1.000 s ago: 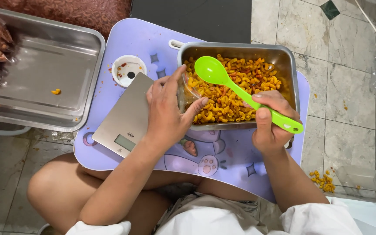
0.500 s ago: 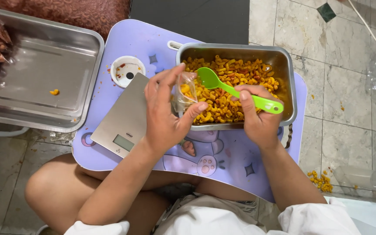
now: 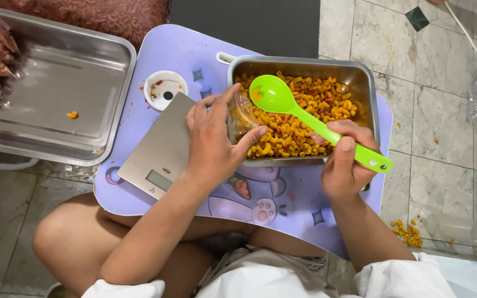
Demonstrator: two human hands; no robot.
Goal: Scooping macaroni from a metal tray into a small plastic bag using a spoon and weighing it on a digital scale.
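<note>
One green spoon (image 3: 310, 118), gripped by the right hand (image 3: 344, 165), lies diagonally, bowl pointing upper-left over one metal pan (image 3: 368, 94) of macaroni. The left hand (image 3: 213, 143) grips one clear bag (image 3: 241, 116) at the pan's edge. Two trays total; one scale (image 3: 158, 149) on the tabletop (image 3: 183, 49).

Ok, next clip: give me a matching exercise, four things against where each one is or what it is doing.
Things:
1. green spoon
2. clear bag
3. kitchen scale
4. big steel tray

Places or states:
A. on the lilac lap table, partly under the left hand
B. held by the right hand over the pan of pasta
C. off the table's left side, nearly bare
D. pinched open at the pan's edge by the left hand

Pairs: 1-B, 2-D, 3-A, 4-C
</note>
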